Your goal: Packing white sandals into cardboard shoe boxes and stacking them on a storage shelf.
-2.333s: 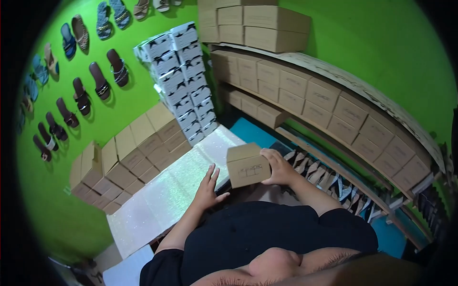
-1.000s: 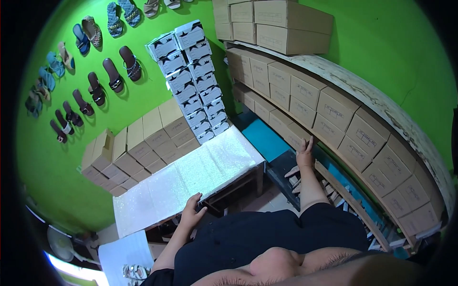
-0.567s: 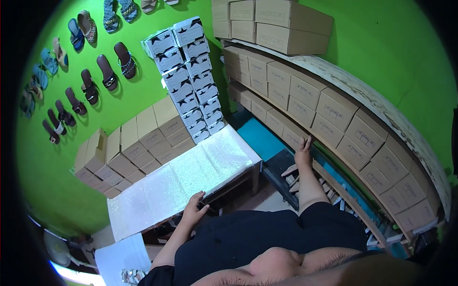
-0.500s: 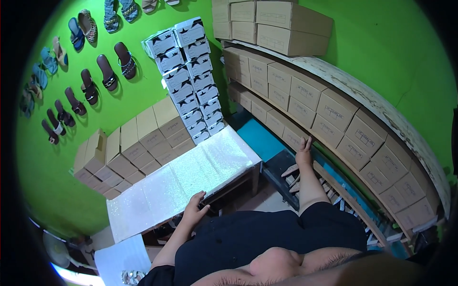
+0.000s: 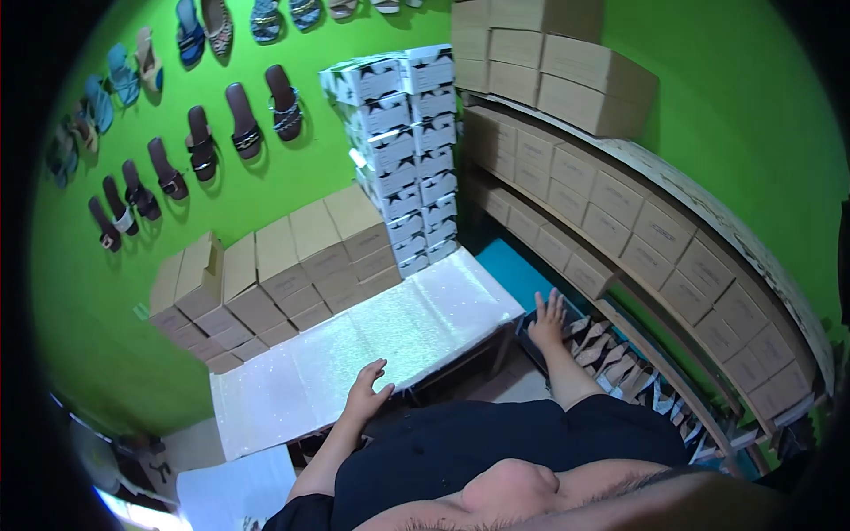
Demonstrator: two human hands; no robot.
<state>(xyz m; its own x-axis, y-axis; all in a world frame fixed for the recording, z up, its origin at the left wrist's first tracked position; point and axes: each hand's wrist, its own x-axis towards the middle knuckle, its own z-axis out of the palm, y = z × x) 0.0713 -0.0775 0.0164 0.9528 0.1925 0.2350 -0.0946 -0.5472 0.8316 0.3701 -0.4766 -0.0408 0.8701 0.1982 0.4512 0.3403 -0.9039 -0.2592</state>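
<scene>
My left hand (image 5: 366,392) hovers at the near edge of a white, glittery-topped table (image 5: 292,398). Its fingers are apart and nothing is in them. Farther right, my right hand (image 5: 549,320) is held out with spread fingers, also holding nothing. It is nearest to a teal surface (image 5: 513,273) beside the table's right end and a low rack of pale, pointed shoe-like pieces (image 5: 620,361). Whether it touches anything there, I cannot tell.
Brown cartons (image 5: 288,270) line the table's back. A tall double stack of white star-marked boxes (image 5: 416,164) stands at its far right corner. Shelves along the right hold many brown cartons (image 5: 620,196). Sandals (image 5: 243,124) hang on the green wall. A white sheet (image 5: 235,487) lies lower left.
The view has shifted, so the wall, table and shelves appear farther right. My right hand has moved away from the shelf cartons toward the teal surface, its fingers now spread. My left hand stays open.
</scene>
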